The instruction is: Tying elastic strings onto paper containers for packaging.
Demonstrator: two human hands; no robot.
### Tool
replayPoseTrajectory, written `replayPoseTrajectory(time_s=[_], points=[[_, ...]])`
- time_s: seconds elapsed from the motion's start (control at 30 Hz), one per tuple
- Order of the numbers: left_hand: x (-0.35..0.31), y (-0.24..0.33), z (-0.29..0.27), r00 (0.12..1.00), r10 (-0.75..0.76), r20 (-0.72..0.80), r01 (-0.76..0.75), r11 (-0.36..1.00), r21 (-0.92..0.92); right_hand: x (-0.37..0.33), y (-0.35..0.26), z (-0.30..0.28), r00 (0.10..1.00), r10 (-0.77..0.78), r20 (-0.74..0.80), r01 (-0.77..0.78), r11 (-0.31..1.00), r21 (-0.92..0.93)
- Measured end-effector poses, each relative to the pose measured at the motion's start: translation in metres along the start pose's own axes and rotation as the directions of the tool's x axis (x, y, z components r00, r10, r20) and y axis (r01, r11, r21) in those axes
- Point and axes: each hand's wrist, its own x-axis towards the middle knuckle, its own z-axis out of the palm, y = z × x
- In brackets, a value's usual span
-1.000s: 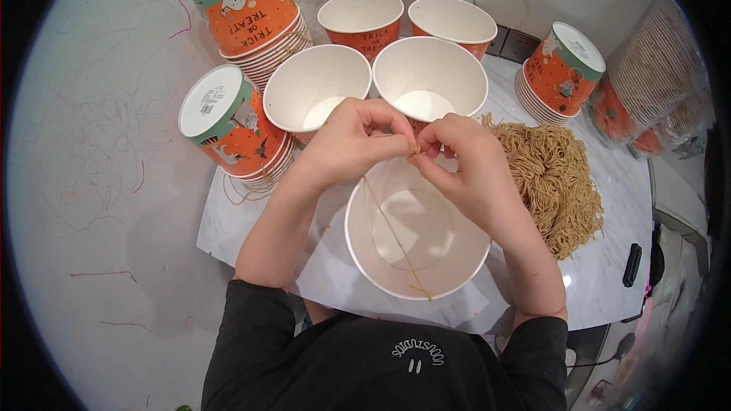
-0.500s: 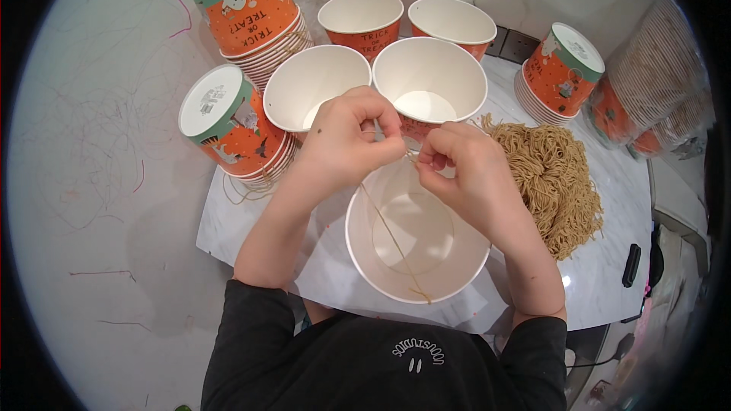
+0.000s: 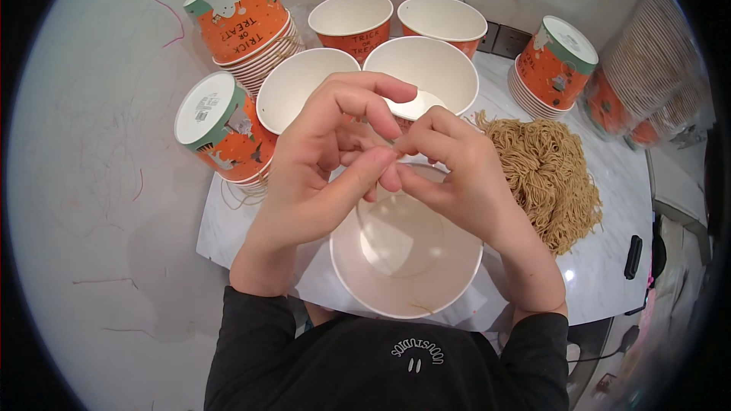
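Head view, both hands over the white paper bowl, which sits upright at near edge of the white marble table, just in front of the torso

L hand: fingers curled, thumb pressed to fingertips of R hand. Both grips narrow, pinched together at one spot above bowl's far rim. What's pinched is too small to tell, poss. a noodle strand

Bowl directly below the pinch, rim partly hidden by both hands. Inside nearly bare, a few thin strands low on the near wall

Pile of dry tan noodles on table just R of R hand, near bowl, not touching it as far as seen

Beyond hands: 4 open orange paper cups w/ white insides, upright. Stacks of same cups upside down at L and R. Small black object near table's R edge
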Motion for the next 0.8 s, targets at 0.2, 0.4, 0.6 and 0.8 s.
replayPoseTrajectory(time_s=[0.2, 0.4, 0.6, 0.8], points=[[-0.004, 0.012, -0.005, 0.984, -0.158, 0.081, 0.168, 0.976, -0.136, 0.001, 0.0, 0.002, 0.964, -0.264, 0.039, 0.266, 0.962, -0.067], [-0.01, 0.016, -0.007, 0.995, -0.083, 0.052, 0.091, 0.98, -0.175, -0.002, -0.01, 0.01, 0.976, -0.217, 0.032, 0.216, 0.976, 0.041], [-0.015, 0.019, -0.003, 0.991, -0.066, 0.114, 0.084, 0.984, -0.157, -0.007, -0.006, 0.007, 0.932, -0.337, 0.134, 0.317, 0.937, 0.15], [-0.035, 0.028, -0.005, 0.979, 0.18, -0.091, -0.192, 0.97, -0.148, -0.008, -0.01, 0.0, 0.967, -0.133, 0.218, 0.179, 0.962, -0.206]])
